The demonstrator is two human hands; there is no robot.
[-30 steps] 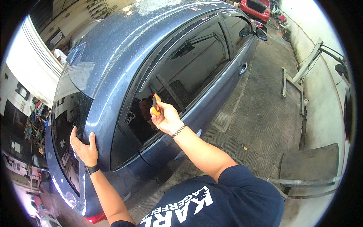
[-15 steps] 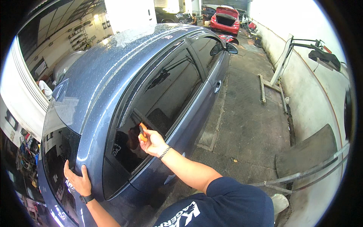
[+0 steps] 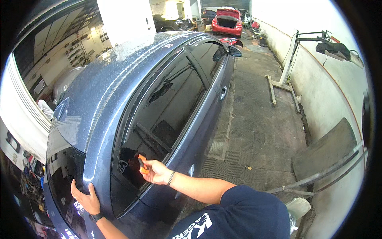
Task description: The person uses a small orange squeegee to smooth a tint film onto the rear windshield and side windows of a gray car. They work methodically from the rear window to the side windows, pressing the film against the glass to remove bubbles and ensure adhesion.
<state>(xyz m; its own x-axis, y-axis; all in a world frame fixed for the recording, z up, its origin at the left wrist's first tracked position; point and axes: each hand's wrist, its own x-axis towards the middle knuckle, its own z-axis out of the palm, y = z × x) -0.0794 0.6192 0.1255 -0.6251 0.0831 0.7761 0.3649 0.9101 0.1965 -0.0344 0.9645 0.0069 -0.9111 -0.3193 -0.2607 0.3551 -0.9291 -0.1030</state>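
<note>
A wet dark blue car (image 3: pixel 115 75) stands in front of me. My right hand (image 3: pixel 158 173) is closed around a small orange-and-black hand tool (image 3: pixel 143 163); its exact kind is hard to make out. The tool is held at the rear part of the tinted rear door window (image 3: pixel 171 107), and I cannot tell whether it touches the glass. My left hand (image 3: pixel 87 198) rests on the car's rear pillar beside the rear window (image 3: pixel 65 167), thumb and fingers apart, holding nothing.
To the right, a metal lamp stand (image 3: pixel 286 67) is near the white wall (image 3: pixel 338 85). Closer to me a dark curved panel (image 3: pixel 328 149) leans by metal rails (image 3: pixel 318 181). A red car (image 3: pixel 227 26) with its trunk raised is far ahead, near people (image 3: pixel 194 25).
My right hand has moved the orange-and-black tool down and slightly back along the window. The left hand stays on the pillar. The whole view has shifted a little.
</note>
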